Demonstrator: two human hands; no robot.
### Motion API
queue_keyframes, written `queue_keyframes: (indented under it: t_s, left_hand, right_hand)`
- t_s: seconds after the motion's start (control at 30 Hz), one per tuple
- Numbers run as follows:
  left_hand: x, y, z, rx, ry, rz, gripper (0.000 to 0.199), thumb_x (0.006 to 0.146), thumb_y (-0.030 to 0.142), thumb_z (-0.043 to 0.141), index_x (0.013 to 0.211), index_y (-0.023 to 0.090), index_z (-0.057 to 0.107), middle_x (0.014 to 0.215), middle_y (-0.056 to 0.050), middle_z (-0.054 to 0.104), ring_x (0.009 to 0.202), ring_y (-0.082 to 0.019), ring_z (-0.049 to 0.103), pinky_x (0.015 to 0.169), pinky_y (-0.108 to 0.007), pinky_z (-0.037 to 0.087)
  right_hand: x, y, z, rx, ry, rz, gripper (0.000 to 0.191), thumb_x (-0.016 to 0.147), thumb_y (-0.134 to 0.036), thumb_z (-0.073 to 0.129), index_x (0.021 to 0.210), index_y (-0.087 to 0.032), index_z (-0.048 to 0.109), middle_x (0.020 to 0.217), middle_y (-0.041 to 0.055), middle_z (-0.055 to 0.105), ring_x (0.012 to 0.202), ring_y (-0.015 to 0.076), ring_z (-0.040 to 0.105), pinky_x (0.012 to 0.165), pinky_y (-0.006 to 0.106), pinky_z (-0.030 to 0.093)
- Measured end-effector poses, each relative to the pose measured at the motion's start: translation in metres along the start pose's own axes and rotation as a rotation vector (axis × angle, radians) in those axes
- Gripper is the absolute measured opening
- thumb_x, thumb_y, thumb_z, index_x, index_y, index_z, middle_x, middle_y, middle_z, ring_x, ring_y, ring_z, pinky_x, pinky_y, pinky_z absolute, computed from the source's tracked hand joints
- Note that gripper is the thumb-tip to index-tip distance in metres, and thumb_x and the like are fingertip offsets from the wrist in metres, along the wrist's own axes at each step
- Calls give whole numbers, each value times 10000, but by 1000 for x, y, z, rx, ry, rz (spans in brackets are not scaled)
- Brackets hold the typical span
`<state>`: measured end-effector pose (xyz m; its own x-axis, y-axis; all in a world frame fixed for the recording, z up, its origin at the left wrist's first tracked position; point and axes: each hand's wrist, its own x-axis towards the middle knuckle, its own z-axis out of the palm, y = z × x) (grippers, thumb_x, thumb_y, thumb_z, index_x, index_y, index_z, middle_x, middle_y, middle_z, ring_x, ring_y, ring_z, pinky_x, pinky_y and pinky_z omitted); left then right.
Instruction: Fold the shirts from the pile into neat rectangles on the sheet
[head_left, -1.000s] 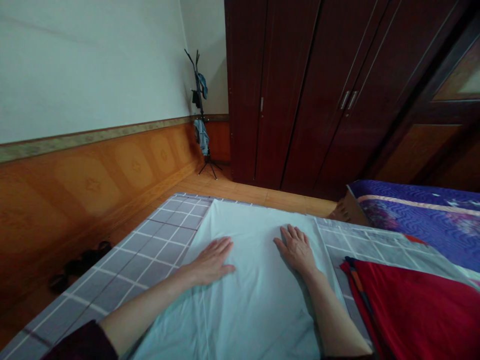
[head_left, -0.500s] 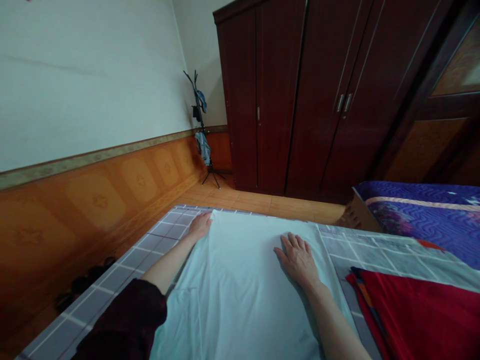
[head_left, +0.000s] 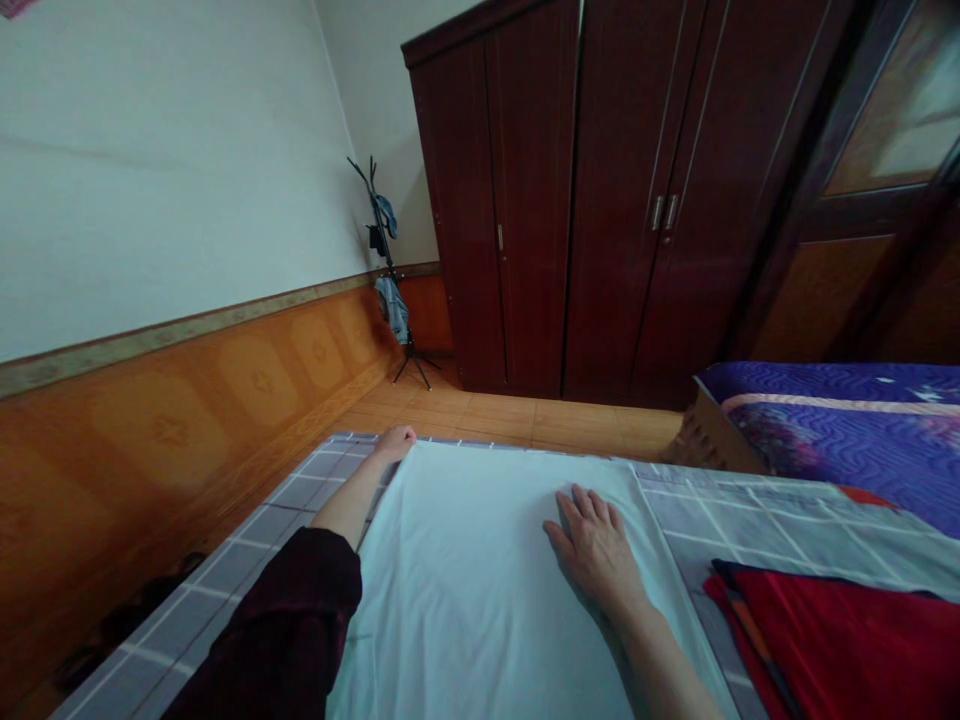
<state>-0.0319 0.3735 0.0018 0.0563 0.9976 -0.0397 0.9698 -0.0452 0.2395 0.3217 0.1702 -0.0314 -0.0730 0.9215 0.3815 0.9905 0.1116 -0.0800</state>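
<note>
A white sheet (head_left: 480,590) lies flat on a grey checked bed cover (head_left: 780,525), its far edge near the foot of the bed. My left hand (head_left: 395,442) reaches to the sheet's far left corner, with its fingers curled and partly hidden, and a dark maroon sleeve (head_left: 289,610) covers the forearm. My right hand (head_left: 596,550) rests flat on the sheet with its fingers spread, nearer the right edge. A folded red cloth (head_left: 832,630) lies on the cover to the right of that hand.
A purple quilt (head_left: 840,425) lies on a second bed to the right. A dark wooden wardrobe (head_left: 577,210) stands ahead, and a coat stand (head_left: 388,270) with hanging clothes stands in the corner. Dark shoes (head_left: 127,625) sit on the floor left of the bed.
My left hand has slid forward along the sheet to its far left corner, and the sleeve has come further into view. My right hand has stayed in place. The whole view has tilted slightly.
</note>
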Motion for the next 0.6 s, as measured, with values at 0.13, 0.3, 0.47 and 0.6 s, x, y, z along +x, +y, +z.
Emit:
queue_keyframes:
  t_s: [0.13, 0.3, 0.47, 0.6]
  left_hand:
    - [0, 2, 8, 51, 51, -34, 314, 905, 330, 546, 1171, 162, 543, 1169, -85, 567, 982, -203, 589, 827, -407, 513]
    - [-10, 6, 10, 100, 177, -55, 320, 900, 338, 554, 1164, 158, 545, 1158, -83, 572, 979, -205, 590, 828, -411, 509]
    - [-38, 9, 9, 127, 238, 87, 270, 960, 326, 403, 1096, 180, 585, 1135, -72, 596, 1072, -193, 558, 950, -375, 427]
    - [-61, 4, 24, 156, 126, 241, 311, 934, 345, 406, 1152, 215, 585, 1250, -60, 575, 1178, -179, 512, 1012, -293, 365]
  right_hand:
    - [0, 0, -1, 4, -2, 4, 430, 909, -388, 444, 1247, -149, 560, 1325, 153, 511, 1226, 328, 423, 1001, 487, 311]
    - [0, -1, -2, 9, -5, 3, 428, 915, -392, 433, 1241, -148, 565, 1323, 158, 512, 1230, 328, 419, 1007, 498, 305]
    - [0, -3, -5, 27, -32, 29, 432, 912, -382, 437, 1250, -143, 560, 1335, 159, 499, 1244, 327, 404, 1021, 491, 287]
    - [1, -5, -10, 52, -80, 52, 427, 912, -380, 436, 1253, -153, 556, 1352, 150, 484, 1251, 320, 397, 1030, 478, 274]
